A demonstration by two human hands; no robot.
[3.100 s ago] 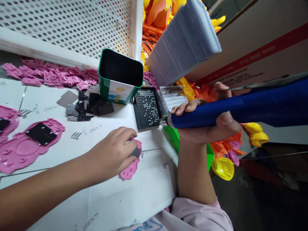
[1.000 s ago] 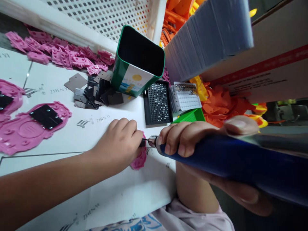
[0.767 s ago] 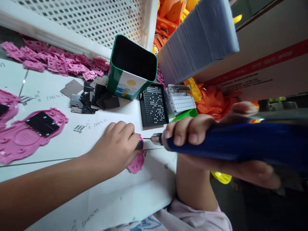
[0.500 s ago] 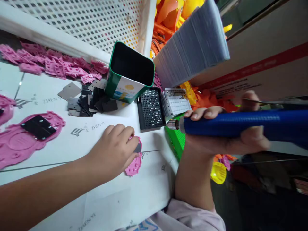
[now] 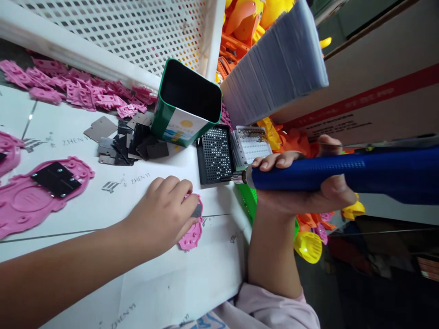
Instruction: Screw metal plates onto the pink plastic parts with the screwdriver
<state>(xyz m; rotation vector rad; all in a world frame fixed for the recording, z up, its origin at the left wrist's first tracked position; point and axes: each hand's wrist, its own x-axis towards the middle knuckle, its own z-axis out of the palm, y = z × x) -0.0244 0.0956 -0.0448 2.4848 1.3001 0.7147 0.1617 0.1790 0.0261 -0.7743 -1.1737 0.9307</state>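
Note:
My left hand (image 5: 168,212) is closed over a small pink plastic part (image 5: 192,235) on the table, and a dark plate shows on that part beside my fingers. My right hand (image 5: 305,183) is wrapped round a blue electric screwdriver (image 5: 308,174), held nearly level. The tool's metal tip points left, at the right edge of a black screw tray (image 5: 216,155) dotted with shiny screws; whether it touches a screw I cannot tell. To the left lies a larger pink plastic shell (image 5: 24,205) with a black plate (image 5: 56,179) screwed onto it.
A green tin (image 5: 187,103) stands behind loose metal plates (image 5: 130,141). Pink parts (image 5: 85,91) are heaped along a white perforated crate (image 5: 137,71). A small white tray (image 5: 252,145), a stack of pale cards (image 5: 274,64) and a cardboard box (image 5: 377,87) stand at the right.
My right hand has moved left with the screwdriver, bringing its tip over the screw tray's right edge. My left hand stays on the small pink part.

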